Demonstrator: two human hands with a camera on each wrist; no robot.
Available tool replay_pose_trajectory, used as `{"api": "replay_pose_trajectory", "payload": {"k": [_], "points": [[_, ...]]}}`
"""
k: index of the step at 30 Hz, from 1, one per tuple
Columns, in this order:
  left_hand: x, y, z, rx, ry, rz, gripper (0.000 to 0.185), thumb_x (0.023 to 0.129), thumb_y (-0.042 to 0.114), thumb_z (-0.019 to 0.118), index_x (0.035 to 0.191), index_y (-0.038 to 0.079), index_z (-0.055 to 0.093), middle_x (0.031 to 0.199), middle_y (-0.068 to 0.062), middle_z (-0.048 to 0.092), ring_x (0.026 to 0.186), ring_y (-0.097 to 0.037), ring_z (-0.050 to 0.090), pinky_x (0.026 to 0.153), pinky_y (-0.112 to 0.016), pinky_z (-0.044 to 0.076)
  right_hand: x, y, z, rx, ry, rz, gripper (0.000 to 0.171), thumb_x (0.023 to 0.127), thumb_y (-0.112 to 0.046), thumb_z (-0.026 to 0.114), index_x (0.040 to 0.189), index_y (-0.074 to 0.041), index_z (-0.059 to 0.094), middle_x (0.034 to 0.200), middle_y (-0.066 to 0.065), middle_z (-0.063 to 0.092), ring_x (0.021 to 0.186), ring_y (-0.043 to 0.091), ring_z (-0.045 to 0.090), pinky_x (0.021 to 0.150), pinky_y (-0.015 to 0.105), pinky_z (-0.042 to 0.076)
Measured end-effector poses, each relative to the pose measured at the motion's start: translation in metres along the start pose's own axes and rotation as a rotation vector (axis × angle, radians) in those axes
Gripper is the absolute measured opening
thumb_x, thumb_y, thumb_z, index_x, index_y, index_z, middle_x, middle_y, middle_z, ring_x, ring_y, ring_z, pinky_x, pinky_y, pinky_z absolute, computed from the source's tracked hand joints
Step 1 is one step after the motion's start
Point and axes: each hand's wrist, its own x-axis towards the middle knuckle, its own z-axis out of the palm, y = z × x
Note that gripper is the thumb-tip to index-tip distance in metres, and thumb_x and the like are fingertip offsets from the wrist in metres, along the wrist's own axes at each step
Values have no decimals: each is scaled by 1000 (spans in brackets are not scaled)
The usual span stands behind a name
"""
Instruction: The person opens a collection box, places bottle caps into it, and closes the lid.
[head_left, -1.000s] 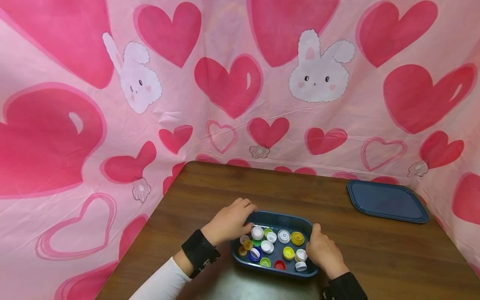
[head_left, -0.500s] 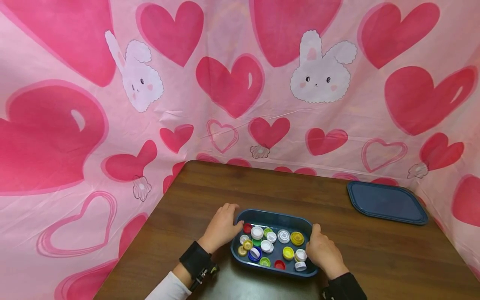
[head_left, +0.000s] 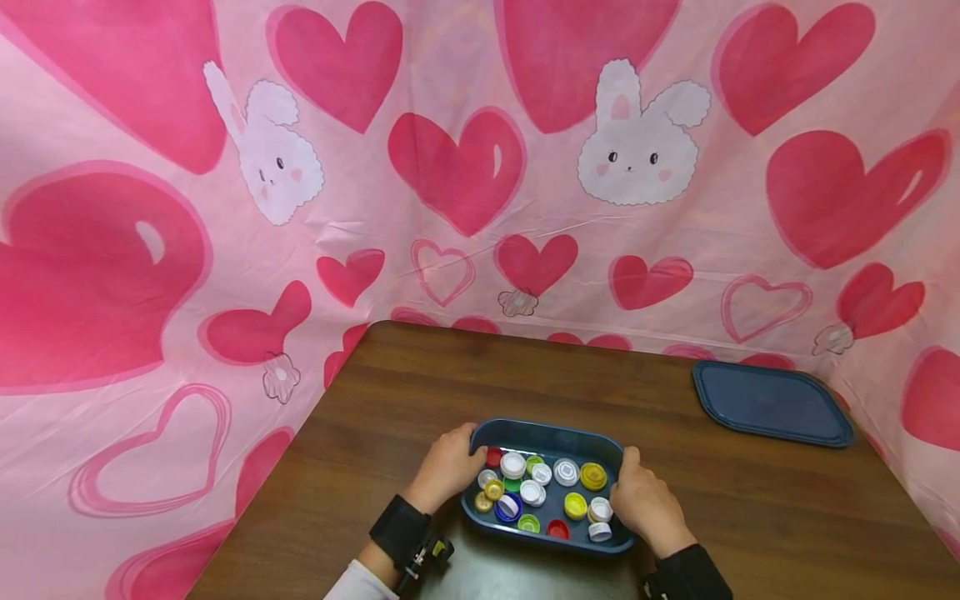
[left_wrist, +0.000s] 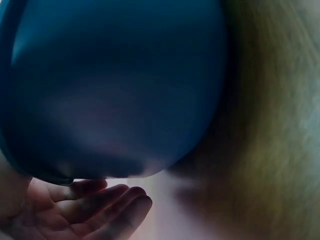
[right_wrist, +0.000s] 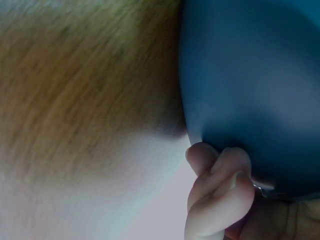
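A dark blue tray [head_left: 547,428] holding several coloured bottle caps [head_left: 534,492] sits on the wooden table near me. My left hand [head_left: 448,465] cups the tray's left end, thumb at the rim. Its fingers [left_wrist: 100,207] lie loosely curled under the tray's outer wall [left_wrist: 115,85]. At the tray's right end, my right hand [head_left: 647,505] holds on with the thumb over the rim. Its fingers [right_wrist: 220,190] are curled against the blue wall [right_wrist: 250,70]. The caps inside are white, yellow, green, red and blue.
A flat dark blue lid [head_left: 772,403] lies at the table's far right corner. The brown table [head_left: 450,375] stretches beyond the tray. A pink curtain with hearts and bunnies [head_left: 480,167] closes in the back and both sides.
My left hand came off the caps at the tray's far left, moved out over the rim and settled against the tray's left end. The right hand and the tray stayed put.
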Motion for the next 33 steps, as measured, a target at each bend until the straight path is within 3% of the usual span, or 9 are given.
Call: {"api": "replay_pose_trajectory", "payload": {"k": [12,21,26,30,33], "points": [[3,-7,11,-104,-4,-91,39,98,14,59,133,-4,59,125,-25,66,114,-39,64,99,-61,48,0,2,-1,11,2,-10,47,95,-8,57,131,9,32,91,23,60,68,27,59,58,41,55],[0,-8,14,-139,38,-91,34,98,12,58,128,-5,62,119,-24,69,107,-39,66,96,-62,50,0,4,2,18,20,-37,47,95,-9,56,132,8,33,93,23,61,69,28,59,61,43,54],[-1,-7,14,-103,54,-91,34,98,11,58,128,-7,61,120,-25,68,108,-40,65,96,-62,50,0,5,2,50,28,-58,44,96,-10,55,131,7,35,97,25,62,71,27,60,61,43,55],[0,-3,13,-51,58,-99,38,98,11,57,131,-8,59,125,-28,65,114,-43,63,99,-61,48,1,9,0,55,19,-83,52,101,-24,55,134,9,34,111,36,61,82,34,65,71,53,57],[-1,-1,13,-35,42,-116,41,98,11,57,134,-9,57,130,-28,62,118,-44,61,100,-62,47,0,12,-4,64,4,-96,69,103,-44,52,140,11,32,122,38,58,93,39,66,82,61,55]]}}
